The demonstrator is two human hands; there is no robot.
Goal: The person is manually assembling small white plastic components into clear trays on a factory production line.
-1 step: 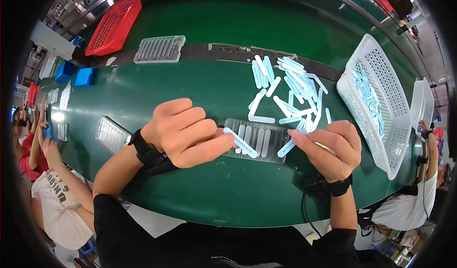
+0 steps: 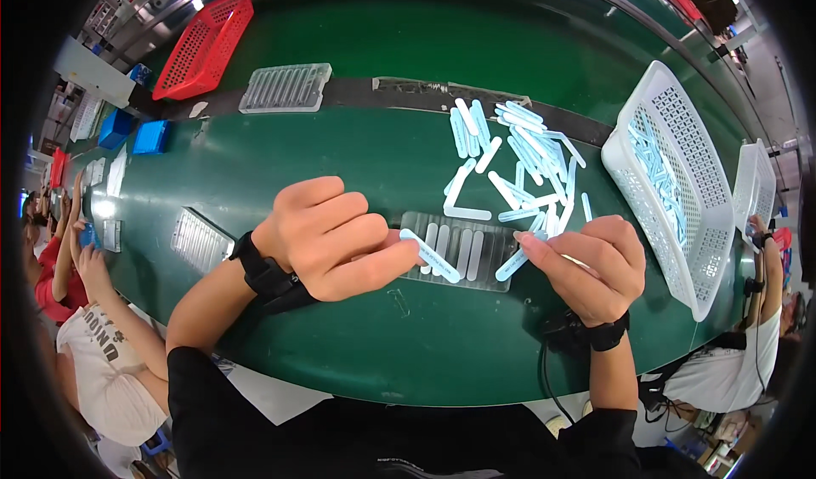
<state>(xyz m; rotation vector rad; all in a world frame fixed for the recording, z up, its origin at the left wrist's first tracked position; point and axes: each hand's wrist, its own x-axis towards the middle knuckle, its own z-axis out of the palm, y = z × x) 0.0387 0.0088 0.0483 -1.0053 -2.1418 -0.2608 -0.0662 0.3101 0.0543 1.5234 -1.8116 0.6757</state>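
Observation:
My left hand (image 2: 344, 241) pinches one end of a light-blue flat stick (image 2: 432, 256) with rounded ends. The stick slants down to the right over a clear slotted tray (image 2: 416, 285). Several pale sticks (image 2: 466, 254) lie side by side in the tray's slots. On the other side, my right hand (image 2: 591, 266) grips another light-blue stick (image 2: 512, 264) between thumb and fingertips, above the tray's right edge. Just beyond the tray spreads a loose pile of blue and white sticks (image 2: 531, 152).
To the right stands a white perforated basket (image 2: 629, 173) holding more blue sticks. Clear slotted trays lie at the back (image 2: 285, 88) and at the left (image 2: 201, 239). A red basket (image 2: 191, 58) and a blue box (image 2: 150, 137) are far left. Other people work at both sides.

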